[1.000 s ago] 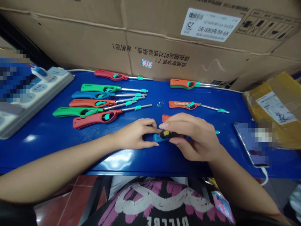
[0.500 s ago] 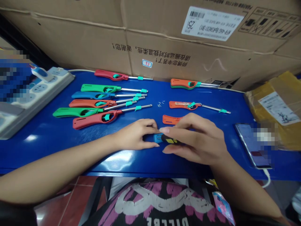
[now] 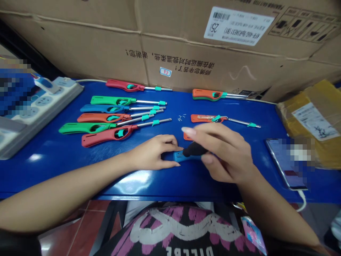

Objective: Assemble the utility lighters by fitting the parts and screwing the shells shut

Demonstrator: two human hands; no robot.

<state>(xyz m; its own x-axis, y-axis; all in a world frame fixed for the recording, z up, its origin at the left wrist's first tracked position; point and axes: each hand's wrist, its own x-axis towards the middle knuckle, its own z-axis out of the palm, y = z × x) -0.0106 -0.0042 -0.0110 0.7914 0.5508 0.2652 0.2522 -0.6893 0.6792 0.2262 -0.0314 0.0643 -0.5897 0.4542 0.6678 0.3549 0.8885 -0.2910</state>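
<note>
A blue utility lighter (image 3: 177, 156) lies flat on the table in front of me, much of it hidden under my right hand. My left hand (image 3: 153, 153) grips its left end between thumb and fingers. In my right hand (image 3: 229, 151) is a black-handled screwdriver (image 3: 196, 149), held at a slant with its tip end over the lighter's left part; whether the tip touches cannot be seen. Behind that hand an orange lighter shell (image 3: 187, 134) is partly covered. Farther back lies an open orange lighter (image 3: 204, 118) with its inner parts exposed. Several tiny screws (image 3: 181, 117) lie left of it.
Several assembled lighters (image 3: 106, 138) lie in a row at left, and an orange-green one (image 3: 206, 94) at the back. A power strip (image 3: 39, 110) borders the left. A phone (image 3: 285, 165) and taped parcel (image 3: 317, 124) stand right. A large carton (image 3: 106, 42) walls the back.
My right hand has shifted its fingers on the screwdriver, the index finger lifting and the handle now leaning differently. My left hand stays on the blue lighter.
</note>
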